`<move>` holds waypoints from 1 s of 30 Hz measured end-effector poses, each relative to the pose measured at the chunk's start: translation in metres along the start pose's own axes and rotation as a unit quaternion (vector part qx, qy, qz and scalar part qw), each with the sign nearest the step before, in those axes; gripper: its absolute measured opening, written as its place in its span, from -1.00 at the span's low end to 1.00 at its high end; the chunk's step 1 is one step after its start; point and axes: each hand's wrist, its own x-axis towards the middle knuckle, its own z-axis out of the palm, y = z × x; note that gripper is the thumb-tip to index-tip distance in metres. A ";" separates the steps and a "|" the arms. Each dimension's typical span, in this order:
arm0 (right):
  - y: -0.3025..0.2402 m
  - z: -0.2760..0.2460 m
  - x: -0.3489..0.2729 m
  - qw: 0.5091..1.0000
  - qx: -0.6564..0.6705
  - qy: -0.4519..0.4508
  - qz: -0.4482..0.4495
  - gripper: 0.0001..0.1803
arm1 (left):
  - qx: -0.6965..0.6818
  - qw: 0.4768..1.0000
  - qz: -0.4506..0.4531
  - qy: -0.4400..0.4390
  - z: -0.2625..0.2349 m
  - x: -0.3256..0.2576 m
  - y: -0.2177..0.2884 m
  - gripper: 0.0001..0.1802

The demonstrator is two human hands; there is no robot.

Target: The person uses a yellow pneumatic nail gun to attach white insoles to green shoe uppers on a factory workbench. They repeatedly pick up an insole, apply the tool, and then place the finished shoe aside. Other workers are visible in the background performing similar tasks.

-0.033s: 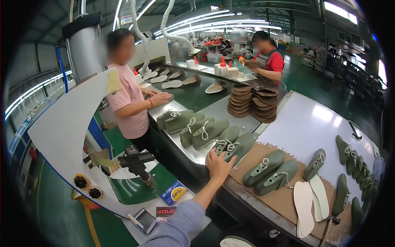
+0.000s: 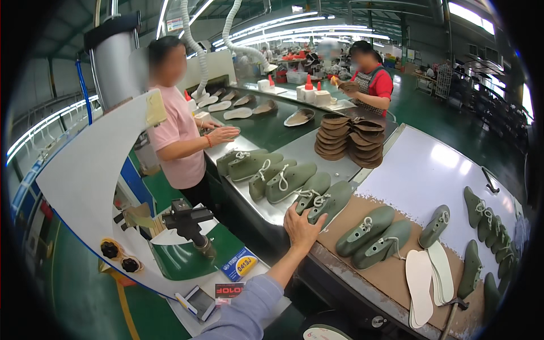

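Note:
My left hand (image 2: pixel 304 228) reaches over the near edge of the metal table, its fingers and thumb closed around the heel ends of a pair of green shoe lasts (image 2: pixel 333 199). White laces are tied through both lasts. Left of this pair, more laced green lasts (image 2: pixel 290 182) stand in a row. To the right, another pair of green lasts (image 2: pixel 371 233) lies on brown board, by a single last (image 2: pixel 435 225) and white insoles (image 2: pixel 419 286). My right hand is out of view.
A machine with a white curved frame (image 2: pixel 73 164) and black clamp (image 2: pixel 190 218) stands at left. Stacked brown shoe uppers (image 2: pixel 348 141) sit behind the lasts. A hammer (image 2: pixel 453 309) lies at lower right. Co-workers in pink (image 2: pixel 180 124) and red (image 2: pixel 379 85) stand across the table.
The pink-shirted co-worker's hand has shifted slightly over the table edge. The view has moved a little; my left hand stays on the same pair of shoe lasts.

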 end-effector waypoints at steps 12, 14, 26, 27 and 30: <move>0.000 0.000 -0.004 1.000 0.019 0.013 0.007 -0.03 | -0.017 0.999 0.007 0.045 0.003 -0.008 -0.006 -0.42; -0.002 -0.003 -0.002 1.000 0.025 0.010 0.010 -0.03 | -0.014 0.999 0.008 0.047 0.004 -0.008 -0.007 -0.41; -0.002 -0.002 -0.002 1.000 0.019 0.008 0.013 -0.03 | -0.039 0.999 -0.009 0.035 0.006 -0.008 -0.009 -0.42; -0.002 -0.002 -0.002 1.000 0.018 0.007 0.011 -0.03 | -0.053 0.998 -0.020 0.027 0.006 -0.009 -0.009 -0.42; 0.000 0.000 -0.003 1.000 0.011 0.005 0.010 -0.03 | -0.054 0.998 -0.012 0.026 0.006 -0.008 -0.009 -0.43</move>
